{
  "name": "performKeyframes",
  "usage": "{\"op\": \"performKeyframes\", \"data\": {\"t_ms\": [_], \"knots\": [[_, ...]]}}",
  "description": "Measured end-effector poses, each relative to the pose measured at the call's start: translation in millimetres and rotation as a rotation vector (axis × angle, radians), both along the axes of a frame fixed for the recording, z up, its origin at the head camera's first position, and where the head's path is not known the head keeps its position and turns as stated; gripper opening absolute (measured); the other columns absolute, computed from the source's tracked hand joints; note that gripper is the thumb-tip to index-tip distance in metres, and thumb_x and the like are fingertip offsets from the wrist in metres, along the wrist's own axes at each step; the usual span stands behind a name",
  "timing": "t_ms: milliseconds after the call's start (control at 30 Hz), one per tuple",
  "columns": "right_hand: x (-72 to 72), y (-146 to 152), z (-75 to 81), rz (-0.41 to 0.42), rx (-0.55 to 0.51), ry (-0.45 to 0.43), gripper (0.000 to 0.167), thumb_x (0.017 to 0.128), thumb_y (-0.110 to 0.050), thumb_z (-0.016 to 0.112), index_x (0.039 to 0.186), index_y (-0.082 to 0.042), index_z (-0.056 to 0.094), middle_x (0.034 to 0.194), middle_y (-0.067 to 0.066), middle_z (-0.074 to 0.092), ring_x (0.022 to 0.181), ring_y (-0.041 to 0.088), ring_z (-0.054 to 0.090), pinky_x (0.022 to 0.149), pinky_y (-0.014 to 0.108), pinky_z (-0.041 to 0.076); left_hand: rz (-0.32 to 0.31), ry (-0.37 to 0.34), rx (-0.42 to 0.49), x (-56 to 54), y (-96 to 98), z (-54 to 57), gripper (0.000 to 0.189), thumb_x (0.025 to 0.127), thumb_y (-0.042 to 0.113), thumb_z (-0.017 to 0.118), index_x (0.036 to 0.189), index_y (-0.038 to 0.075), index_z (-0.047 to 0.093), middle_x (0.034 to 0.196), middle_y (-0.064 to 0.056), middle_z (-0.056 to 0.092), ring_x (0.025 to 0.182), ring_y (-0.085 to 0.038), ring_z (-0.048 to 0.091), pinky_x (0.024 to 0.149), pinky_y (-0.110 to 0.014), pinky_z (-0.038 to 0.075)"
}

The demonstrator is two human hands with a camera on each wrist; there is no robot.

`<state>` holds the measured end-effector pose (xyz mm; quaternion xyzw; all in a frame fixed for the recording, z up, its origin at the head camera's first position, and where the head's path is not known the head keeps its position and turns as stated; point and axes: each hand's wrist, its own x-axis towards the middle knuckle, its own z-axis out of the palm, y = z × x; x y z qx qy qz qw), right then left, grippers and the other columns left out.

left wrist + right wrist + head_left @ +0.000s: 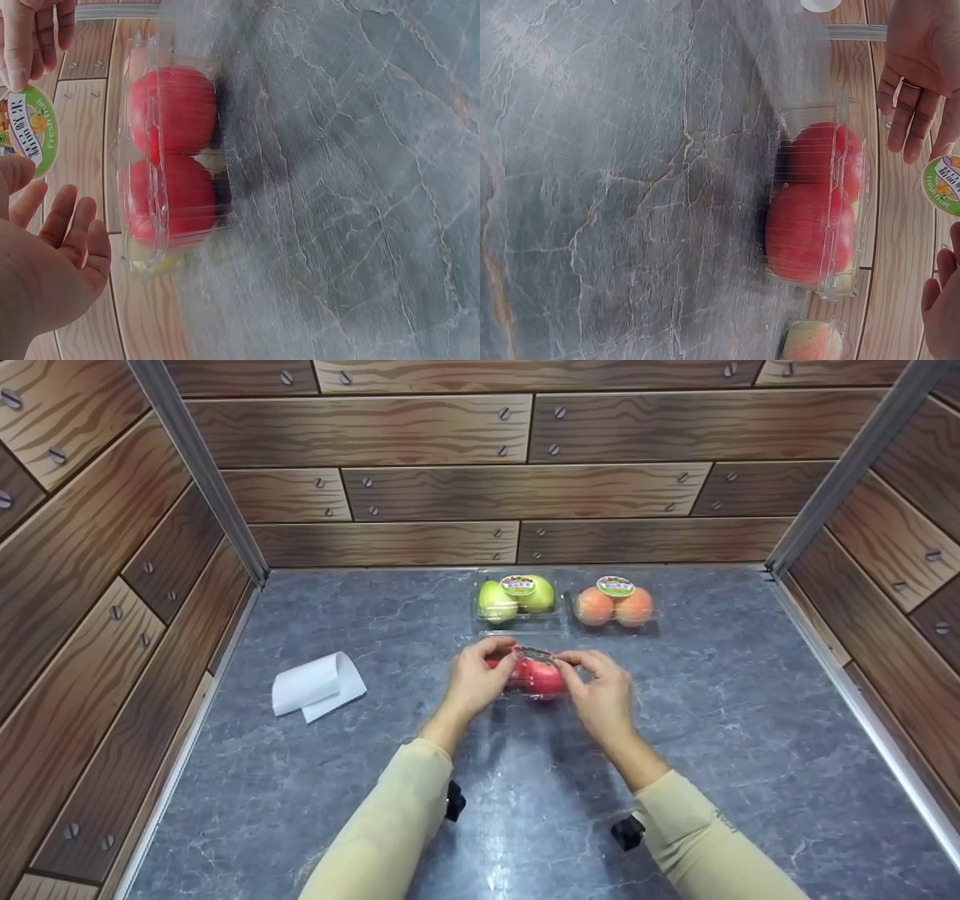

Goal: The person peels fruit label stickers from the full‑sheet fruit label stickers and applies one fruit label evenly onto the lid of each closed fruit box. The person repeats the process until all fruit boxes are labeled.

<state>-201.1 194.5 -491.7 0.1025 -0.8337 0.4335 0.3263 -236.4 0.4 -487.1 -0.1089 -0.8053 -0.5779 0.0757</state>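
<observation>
My left hand (480, 671) and right hand (600, 690) pinch opposite edges of an oval sticker (28, 131), green-rimmed and printed "Fresh fruit". In the wrist views the sticker hangs in the air above a clear plastic clamshell box (844, 161), apart from its lid. Two red, apple-like fruits (544, 679) sit side by side inside the closed box. From the head view only the sticker's dark-looking side shows, and my left hand partly covers the left fruit. The other fingers of my left hand (52, 262) spread loosely past the sticker.
Behind stand two clear boxes with stickers on top, one with green fruits (536, 595), the other with orange-pink fruits (634, 606). A curled white paper sheet (307, 688) lies at the left. Wood-patterned walls (435, 431) enclose the grey marbled tabletop (750, 720).
</observation>
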Motion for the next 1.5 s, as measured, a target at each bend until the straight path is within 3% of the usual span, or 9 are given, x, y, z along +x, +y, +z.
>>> {"op": "performKeyframes", "data": {"t_ms": [200, 333, 467, 633, 733, 933, 1133, 1500], "knots": [[-0.8, 0, -0.5, -0.002, -0.017, -0.022, 0.004, 0.090, -0.010, 0.086, 0.093, -0.008, 0.084, 0.088, 0.001, 0.078, 0.087, 0.019, 0.072, 0.079, 0.027, 0.051, -0.002, -0.008, 0.008, -0.8, -0.5, 0.0, 0.021, 0.096, 0.011, 0.074, 0.116, 0.004, 0.080, 0.107, -0.007, 0.080, 0.095, -0.018, 0.075, 0.093, -0.037, 0.060], [-1.3, 1, -1.6, -0.005, -0.028, -0.029, 0.005, 0.090, -0.011, 0.086, 0.093, -0.008, 0.083, 0.088, 0.001, 0.078, 0.086, 0.018, 0.070, 0.079, 0.035, 0.053, 0.010, 0.023, -0.019, -1.6, -1.4, -0.7, 0.018, 0.096, 0.012, 0.074, 0.112, 0.006, 0.081, 0.106, -0.006, 0.080, 0.097, -0.020, 0.075, 0.096, -0.042, 0.058], [-1.8, 2, -2.7, -0.005, -0.026, -0.038, 0.007, 0.090, -0.012, 0.086, 0.094, -0.007, 0.083, 0.088, 0.003, 0.078, 0.086, 0.019, 0.070, 0.079, 0.044, 0.055, 0.026, 0.105, -0.102, -1.5, -2.0, -1.6, 0.016, 0.095, 0.013, 0.075, 0.108, 0.007, 0.082, 0.106, -0.006, 0.080, 0.102, -0.025, 0.075, 0.098, -0.042, 0.057], [-2.6, 2, -3.2, -0.003, -0.025, -0.041, 0.010, 0.092, -0.015, 0.085, 0.094, -0.006, 0.083, 0.089, 0.004, 0.078, 0.087, 0.019, 0.070, 0.080, 0.036, 0.054, 0.056, 0.275, -0.228, -1.6, -2.5, -3.7, 0.012, 0.093, 0.014, 0.077, 0.102, 0.009, 0.083, 0.106, -0.007, 0.078, 0.102, -0.028, 0.074, 0.093, -0.043, 0.057], [-3.3, 1, -4.2, -0.007, -0.026, -0.036, 0.009, 0.092, -0.014, 0.084, 0.093, -0.005, 0.083, 0.089, 0.005, 0.078, 0.087, 0.021, 0.071, 0.082, 0.034, 0.053, 0.086, 0.340, -0.298, -1.7, -2.5, -4.3, 0.010, 0.094, 0.018, 0.078, 0.099, 0.011, 0.083, 0.116, -0.007, 0.076, 0.109, -0.028, 0.072, 0.094, -0.047, 0.054], [-6.4, -2, -6.9, -0.043, -0.023, -0.035, 0.006, 0.092, -0.010, 0.083, 0.089, -0.005, 0.081, 0.087, 0.007, 0.077, 0.086, 0.029, 0.072, 0.082, 0.045, 0.055, 0.133, 0.410, -0.383, -2.5, -0.1, -5.5, 0.010, 0.095, 0.022, 0.077, 0.093, 0.012, 0.080, 0.139, -0.012, 0.068, 0.135, -0.034, 0.058, 0.103, -0.055, 0.048], [-12.0, -6, -8.5, -0.088, 0.023, -0.051, 0.009, 0.091, -0.011, 0.083, 0.086, -0.005, 0.079, 0.093, 0.009, 0.076, 0.091, 0.034, 0.070, 0.082, 0.051, 0.053, 0.165, 0.377, -0.470, -5.3, 2.1, -7.8, 0.015, 0.098, 0.025, 0.072, 0.091, 0.013, 0.076, 0.150, -0.017, 0.059, 0.149, -0.039, 0.044, 0.115, -0.061, 0.039], [-28.6, -4, -16.7, -0.077, 0.102, 0.022, 0.013, 0.087, -0.005, 0.081, 0.078, 0.001, 0.073, 0.128, 0.030, 0.068, 0.132, 0.055, 0.053, 0.117, 0.064, 0.035, 0.168, 0.265, -0.543, -14.3, 7.5, -7.2, 0.019, 0.100, 0.029, 0.071, 0.090, 0.013, 0.076, 0.158, -0.016, 0.052, 0.153, -0.041, 0.036, 0.123, -0.063, 0.028]]}}
